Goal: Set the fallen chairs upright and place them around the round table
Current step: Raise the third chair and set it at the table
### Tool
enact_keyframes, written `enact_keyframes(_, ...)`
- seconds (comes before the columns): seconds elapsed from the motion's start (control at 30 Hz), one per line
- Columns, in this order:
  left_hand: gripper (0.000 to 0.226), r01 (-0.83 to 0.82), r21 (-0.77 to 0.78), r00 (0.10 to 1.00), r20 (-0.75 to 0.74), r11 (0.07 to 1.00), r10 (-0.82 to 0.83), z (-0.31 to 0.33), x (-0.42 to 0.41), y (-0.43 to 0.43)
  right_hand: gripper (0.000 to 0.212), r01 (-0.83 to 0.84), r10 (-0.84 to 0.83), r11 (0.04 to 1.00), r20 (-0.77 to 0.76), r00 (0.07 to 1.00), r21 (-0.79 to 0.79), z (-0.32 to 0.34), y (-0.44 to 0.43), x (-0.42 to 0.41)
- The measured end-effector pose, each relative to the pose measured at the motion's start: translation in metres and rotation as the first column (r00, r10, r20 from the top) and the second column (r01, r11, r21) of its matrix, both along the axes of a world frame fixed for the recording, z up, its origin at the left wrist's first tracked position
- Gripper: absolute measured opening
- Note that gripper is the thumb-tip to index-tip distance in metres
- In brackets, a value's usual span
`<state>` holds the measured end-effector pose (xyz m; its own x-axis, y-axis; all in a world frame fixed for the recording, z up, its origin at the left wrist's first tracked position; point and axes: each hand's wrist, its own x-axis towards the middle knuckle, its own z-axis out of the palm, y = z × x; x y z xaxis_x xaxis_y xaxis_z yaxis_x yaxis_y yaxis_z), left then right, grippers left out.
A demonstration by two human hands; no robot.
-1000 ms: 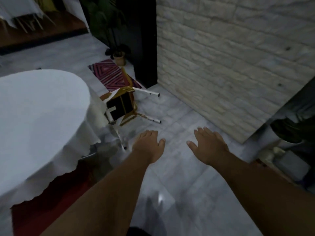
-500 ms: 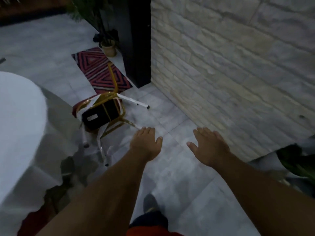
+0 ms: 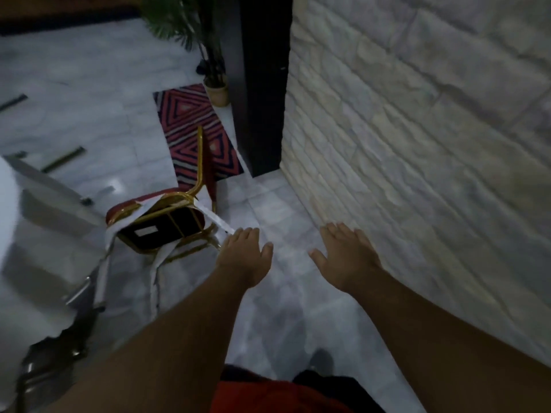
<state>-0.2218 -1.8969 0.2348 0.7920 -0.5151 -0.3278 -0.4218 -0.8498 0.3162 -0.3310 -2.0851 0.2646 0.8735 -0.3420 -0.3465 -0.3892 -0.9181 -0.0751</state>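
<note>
the person has walked closer, so the fallen chair (image 3: 167, 225) now lies at 11 o'clock, almost touching the left hand (image 3: 244, 254). both hands, left and right hand (image 3: 346, 254), are wide open, holding nothing.

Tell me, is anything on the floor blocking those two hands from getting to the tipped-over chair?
Nothing visible does. The left hand is already at the fallen chair, beside one of its legs, with only bare tile floor around it. The right hand hovers open over clear tiles further right, near the stone wall.

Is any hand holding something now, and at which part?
Nothing is held. Left hand and right hand are open, above the floor, beside the fallen chair.
</note>
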Motion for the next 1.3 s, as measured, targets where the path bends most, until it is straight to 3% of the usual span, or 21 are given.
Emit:
enact_keyframes(0.13, 0.065, -0.148, -0.031, 0.989, -0.019, 0.988, 0.148, 0.001, 0.041, -0.046, 0.072, -0.239, 0.237, 0.967, -0.033, 0.971, -0.085, 0.004, -0.077, 0.073)
enact_keyframes(0.3, 0.067, -0.294, -0.080, 0.954, 0.026, 0.952, 0.297, -0.002, 0.134, -0.087, 0.072, -0.355, 0.352, 0.929, -0.044, 0.935, -0.109, -0.003, -0.130, 0.192)
enact_keyframes(0.4, 0.067, -0.334, -0.114, 0.941, 0.013, 0.936, 0.338, -0.009, 0.199, -0.106, 0.071, -0.387, 0.387, 0.917, -0.020, 0.922, -0.099, -0.010, -0.140, 0.271)
enact_keyframes(0.6, 0.066, -0.398, -0.035, 0.916, -0.064, 0.917, 0.395, -0.023, 0.312, -0.135, 0.071, -0.468, 0.468, 0.882, -0.008, 0.884, -0.060, -0.010, -0.161, 0.400)
enact_keyframes(0.8, 0.067, -0.498, -0.056, 0.866, -0.083, 0.866, 0.493, -0.030, 0.419, -0.163, 0.068, -0.543, 0.540, 0.838, -0.061, 0.839, -0.052, -0.028, -0.195, 0.520)
enact_keyframes(1.03, 0.064, -0.657, -0.073, 0.754, -0.068, 0.750, 0.653, -0.043, 0.512, -0.161, 0.069, -0.742, 0.740, 0.670, -0.089, 0.667, 0.010, -0.051, -0.179, 0.662)
enact_keyframes(1.17, 0.064, -0.664, -0.026, 0.747, -0.052, 0.747, 0.663, -0.058, 0.564, -0.142, 0.068, -0.812, 0.810, 0.583, -0.103, 0.577, 0.027, -0.062, -0.158, 0.740)
enact_keyframes(1.3, 0.057, -0.750, -0.057, 0.661, -0.099, 0.659, 0.744, -0.086, 0.619, -0.117, 0.066, -0.863, 0.855, 0.504, -0.154, 0.495, 0.021, -0.082, -0.131, 0.815)
